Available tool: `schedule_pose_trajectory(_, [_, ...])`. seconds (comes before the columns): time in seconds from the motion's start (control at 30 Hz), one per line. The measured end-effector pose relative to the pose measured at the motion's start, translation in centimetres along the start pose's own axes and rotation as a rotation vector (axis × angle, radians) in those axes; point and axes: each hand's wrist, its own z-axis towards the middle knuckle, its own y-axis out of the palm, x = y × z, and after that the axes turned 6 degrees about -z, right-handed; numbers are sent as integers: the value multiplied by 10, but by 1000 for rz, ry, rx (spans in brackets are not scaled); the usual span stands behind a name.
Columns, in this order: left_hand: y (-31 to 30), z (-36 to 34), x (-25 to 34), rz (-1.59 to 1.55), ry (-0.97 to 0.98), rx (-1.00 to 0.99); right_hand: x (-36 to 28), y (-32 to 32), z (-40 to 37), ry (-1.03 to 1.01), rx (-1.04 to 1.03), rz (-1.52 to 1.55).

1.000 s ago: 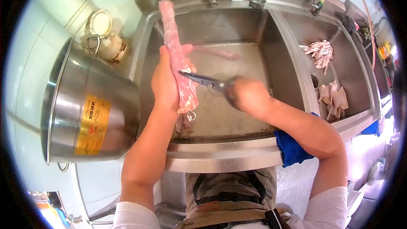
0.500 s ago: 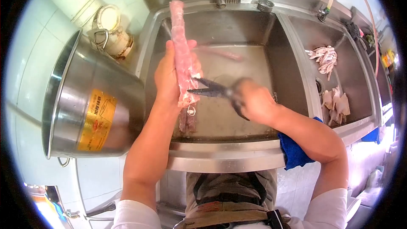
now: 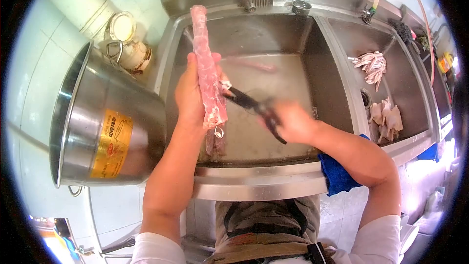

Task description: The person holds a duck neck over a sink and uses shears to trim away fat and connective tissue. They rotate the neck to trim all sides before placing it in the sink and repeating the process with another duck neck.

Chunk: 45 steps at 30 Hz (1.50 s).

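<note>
A long, pink strip of raw meat, neck-like in shape, is held upright over the sink by my left hand, whose fingers wrap around it from behind. My right hand grips black-handled scissors, somewhat blurred. Their blades are together, with the tips against the meat's right side at a small white bit. Below the meat's lower end, a darker piece of meat lies in the sink, beside a small pale ring-shaped bit. Another long piece of meat rests in the shallow water farther back.
The large sink basin holds cloudy water. In the right basin lie a pile of pale strips and pale skin-like pieces. A big steel bucket stands at left. A blue cloth hangs over the front edge.
The scissor blades have gone from spread apart to closed at the meat's side. The view has shifted slightly; my left hand still holds the meat in much the same place.
</note>
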Motion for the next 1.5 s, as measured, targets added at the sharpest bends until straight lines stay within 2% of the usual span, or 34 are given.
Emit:
schedule_pose_trajectory(0.1, [2, -2, -2, -75, -62, 1, 4, 8, -2, -11, 80, -134])
schedule_pose_trajectory(0.2, [7, -3, -2, -5, -38, 89, 3, 7, 1, 40, 85, -323])
schedule_pose_trajectory(0.3, [-3, -1, -6, -83, -62, 0, 3, 2, -1, 61, 7, -401])
schedule_pose_trajectory(0.4, [1, -2, -1, -55, -30, 24, -3, -5, 2, 65, 27, -346])
schedule_pose_trajectory(0.5, [7, -4, 5, 28, -28, 48, -6, -3, 2, 104, -66, -128])
schedule_pose_trajectory(0.7, [4, -5, 0, 22, -33, -46, -25, -17, 9, 234, -67, 178])
schedule_pose_trajectory(0.8, [5, -1, -2, 73, -19, 36, -11, 1, 1, 78, 34, -2])
schedule_pose_trajectory(0.9, [4, -2, -4, 62, -12, 7, -6, 12, 3, 64, 143, -167])
schedule_pose_trajectory(1.1, [6, -4, -7, 86, -2, 36, -7, -2, 8, 221, -57, -297])
schedule_pose_trajectory(1.2, [12, -7, -2, 150, 52, 71, -11, -9, 6, 217, 16, 61])
schedule_pose_trajectory(1.3, [5, -3, 0, 188, 87, -5, -15, -12, 9, 289, -56, 176])
schedule_pose_trajectory(1.33, [3, -2, 2, 199, 96, -48, -13, -8, 7, 226, -50, 152])
schedule_pose_trajectory(1.4, [5, 1, 8, 286, 36, 44, -9, 4, 1, 99, -40, 108])
schedule_pose_trajectory(1.43, [4, 3, 11, 329, 3, 97, -9, 5, 0, 153, -95, 142])
schedule_pose_trajectory(1.5, [-2, 6, 8, 198, -52, 83, -14, 6, -1, 256, -221, 214])
